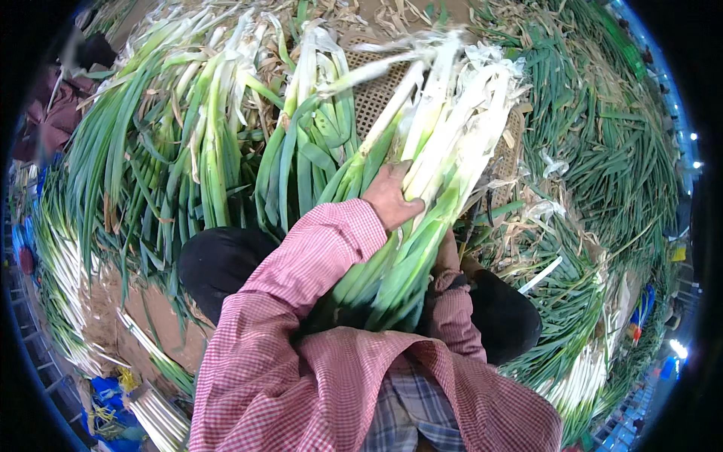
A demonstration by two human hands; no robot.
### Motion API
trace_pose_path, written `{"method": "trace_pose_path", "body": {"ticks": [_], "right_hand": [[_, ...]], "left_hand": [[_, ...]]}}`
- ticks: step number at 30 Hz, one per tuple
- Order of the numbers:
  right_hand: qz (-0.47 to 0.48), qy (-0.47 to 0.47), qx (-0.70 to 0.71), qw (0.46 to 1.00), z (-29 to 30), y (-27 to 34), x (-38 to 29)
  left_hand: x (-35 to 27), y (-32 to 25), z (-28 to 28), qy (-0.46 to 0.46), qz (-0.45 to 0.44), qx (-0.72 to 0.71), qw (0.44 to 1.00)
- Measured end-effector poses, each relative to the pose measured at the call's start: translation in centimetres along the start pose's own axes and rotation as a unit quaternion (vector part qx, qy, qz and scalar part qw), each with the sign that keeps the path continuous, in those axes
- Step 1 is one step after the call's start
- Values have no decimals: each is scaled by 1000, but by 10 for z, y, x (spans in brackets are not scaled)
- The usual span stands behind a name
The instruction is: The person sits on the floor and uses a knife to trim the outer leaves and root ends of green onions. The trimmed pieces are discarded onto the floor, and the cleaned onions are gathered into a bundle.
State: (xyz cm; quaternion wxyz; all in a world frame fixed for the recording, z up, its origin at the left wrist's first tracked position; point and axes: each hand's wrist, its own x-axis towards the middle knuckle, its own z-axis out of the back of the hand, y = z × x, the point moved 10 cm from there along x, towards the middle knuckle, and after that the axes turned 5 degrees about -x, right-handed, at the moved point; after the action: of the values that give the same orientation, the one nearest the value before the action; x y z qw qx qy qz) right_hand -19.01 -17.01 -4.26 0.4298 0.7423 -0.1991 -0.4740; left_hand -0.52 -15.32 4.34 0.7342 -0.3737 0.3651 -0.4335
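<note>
A bunch of large green onions (pixel 452 147) slants across my lap, white ends up and away from me, green leaves toward my body. My left hand (pixel 393 198) grips it where white turns to green, thumb across the stalks. Behind the leaves on the right is my right hand (pixel 448 251); its fingers are hidden, so their hold cannot be made out. Under the white ends shows a brown lattice basket surface (pixel 373 79). Close to the bunch's right side is a thin dark curved piece (pixel 490 208), too small to identify.
More untrimmed green onions (pixel 212 135) lie in a thick pile at left. Loose green leaves (pixel 610 135) heap up on the right, with dry husks (pixel 390 17) at the far side. Cleaned white stalks (pixel 68 282) lie at far left, others (pixel 582 373) at lower right. Blue plastic (pixel 110 401) is at lower left.
</note>
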Motion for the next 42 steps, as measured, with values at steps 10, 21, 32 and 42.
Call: {"method": "trace_pose_path", "body": {"ticks": [10,21,32,42], "right_hand": [[-69,-44,183,980,45,-49,31],[-179,-51,227,956,30,-68,31],[-82,-35,189,978,23,4,-18],[218,-4,190,957,-35,204,-120]], "left_hand": [[13,100,49,-96,149,16,984],[16,203,-83,166,166,-419,877],[-13,34,-60,290,70,-408,863],[-12,-158,54,227,-224,-330,889]]}}
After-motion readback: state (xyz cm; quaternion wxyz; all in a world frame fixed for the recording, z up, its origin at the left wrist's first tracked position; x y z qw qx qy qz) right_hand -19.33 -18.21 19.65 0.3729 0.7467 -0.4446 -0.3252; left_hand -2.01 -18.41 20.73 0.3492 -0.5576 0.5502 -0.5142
